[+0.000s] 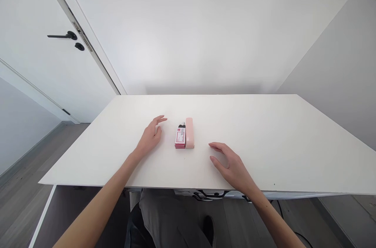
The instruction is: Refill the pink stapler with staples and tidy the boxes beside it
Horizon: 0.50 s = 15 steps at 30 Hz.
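Note:
On the white table, a pale pink stapler-like object (189,133) lies lengthwise, pointing away from me. Against its left side is a small stack of red and white boxes (180,137). A small black item with a thin tip (182,125) shows at the far end of the boxes; its kind is hard to make out. My left hand (150,137) is to the left of the boxes, apart from them, fingers spread and holding nothing. To the right of the pink object, my right hand (229,163) is also open, with thumb and fingers apart and nothing between them.
The white table (264,134) reaches the wall (205,36) at its far edge. A white door (35,17) with a black handle (63,36) stands at the left. Below the front edge are my lap (167,216) and a black cable (304,238).

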### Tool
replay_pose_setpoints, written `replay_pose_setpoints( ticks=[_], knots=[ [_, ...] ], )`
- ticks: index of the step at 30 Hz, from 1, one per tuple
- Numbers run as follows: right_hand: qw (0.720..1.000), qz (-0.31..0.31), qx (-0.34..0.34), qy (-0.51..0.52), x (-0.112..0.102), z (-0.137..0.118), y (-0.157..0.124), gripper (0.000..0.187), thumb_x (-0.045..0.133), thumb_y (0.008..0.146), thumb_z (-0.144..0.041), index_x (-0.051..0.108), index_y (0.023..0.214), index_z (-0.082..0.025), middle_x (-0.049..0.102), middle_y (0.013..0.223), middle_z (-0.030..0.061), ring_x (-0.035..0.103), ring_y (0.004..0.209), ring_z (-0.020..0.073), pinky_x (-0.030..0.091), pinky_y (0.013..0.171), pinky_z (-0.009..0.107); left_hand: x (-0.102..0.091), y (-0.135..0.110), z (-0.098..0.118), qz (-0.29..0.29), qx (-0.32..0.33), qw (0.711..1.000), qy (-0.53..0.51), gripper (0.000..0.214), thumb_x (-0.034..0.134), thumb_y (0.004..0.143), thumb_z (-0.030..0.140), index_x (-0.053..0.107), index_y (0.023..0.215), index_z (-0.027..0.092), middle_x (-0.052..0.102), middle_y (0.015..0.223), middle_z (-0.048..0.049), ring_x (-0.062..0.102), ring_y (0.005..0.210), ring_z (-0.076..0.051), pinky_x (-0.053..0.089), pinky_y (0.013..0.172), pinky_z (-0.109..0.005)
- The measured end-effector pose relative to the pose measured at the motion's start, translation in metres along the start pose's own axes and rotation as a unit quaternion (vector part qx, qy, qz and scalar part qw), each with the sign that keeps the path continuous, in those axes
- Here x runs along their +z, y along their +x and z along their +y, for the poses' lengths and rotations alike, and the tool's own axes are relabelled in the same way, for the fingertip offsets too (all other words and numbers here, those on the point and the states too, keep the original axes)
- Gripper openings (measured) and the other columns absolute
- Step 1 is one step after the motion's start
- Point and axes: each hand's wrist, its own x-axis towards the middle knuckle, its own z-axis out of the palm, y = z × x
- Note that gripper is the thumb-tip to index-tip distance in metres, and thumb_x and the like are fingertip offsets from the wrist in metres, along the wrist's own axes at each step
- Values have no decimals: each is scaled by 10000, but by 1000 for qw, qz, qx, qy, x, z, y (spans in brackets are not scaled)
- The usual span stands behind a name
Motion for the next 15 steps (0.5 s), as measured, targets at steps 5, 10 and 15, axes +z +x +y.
replay_pose_setpoints(
  ticks=[5, 10, 15],
  knots=[
    [999, 35, -17, 36, 6, -13, -3, 336, 507, 1042, -407, 636, 1321, -272, 676, 1401, 100, 664, 1258, 284, 557, 1080, 499, -27, -21, -53, 19, 13, 990, 136, 546, 358, 1045, 447, 476, 1501, 169, 526, 1587, -137, 439, 1509, -302, 336, 1264, -532],
    [989, -5, -114, 89, 48, -71, 0, 370, 485, 1043, -332, 630, 1375, -259, 687, 1406, 96, 637, 1319, 262, 518, 1153, 468, -46, -39, -82, 25, 8, 977, 210, 545, 315, 1059, 453, 518, 1482, 177, 489, 1630, -114, 372, 1558, -307, 321, 1271, -547],
    [978, -128, -161, 20, 125, -119, 30, 596, 434, 1057, -343, 375, 1629, -185, 375, 1707, 91, 316, 1597, 228, 327, 1305, 448, -43, -45, -84, 46, -10, 973, 225, 563, 286, 1057, 423, 513, 1502, 161, 476, 1642, -106, 370, 1562, -299, 315, 1277, -528]
  ],
)
